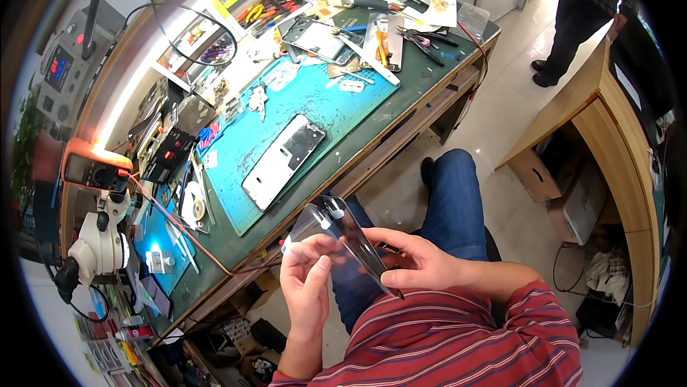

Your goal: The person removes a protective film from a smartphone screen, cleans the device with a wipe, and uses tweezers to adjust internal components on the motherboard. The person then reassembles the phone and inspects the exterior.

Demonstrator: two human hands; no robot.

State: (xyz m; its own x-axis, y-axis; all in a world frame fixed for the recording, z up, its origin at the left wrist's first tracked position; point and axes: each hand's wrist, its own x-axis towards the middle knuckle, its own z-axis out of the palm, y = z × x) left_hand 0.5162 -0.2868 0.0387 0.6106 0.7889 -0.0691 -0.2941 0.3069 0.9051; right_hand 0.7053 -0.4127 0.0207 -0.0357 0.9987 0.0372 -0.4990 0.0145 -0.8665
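Above my lap I hold a thin, dark, glossy phone-sized panel point(363, 249), tilted almost on edge. My right hand point(422, 262) grips it along its right side, thumb on the near edge. A clear plastic film point(306, 224) stands away from the panel's left face. Thumb and bent fingers of my left hand point(309, 279) pinch the film, and part of those fingers shows through it. Beyond my hands, a phone frame point(278, 165), pale with a black end, lies on the blue work mat point(236, 199).
Pliers point(422, 42), tweezers and an opened phone point(318, 37) crowd the bench's far end. At the left stand a microscope point(96, 247), a multimeter point(93, 168) and a soldering station point(61, 68). A wooden desk point(605, 100) stands at right; a person point(576, 15) is behind it.
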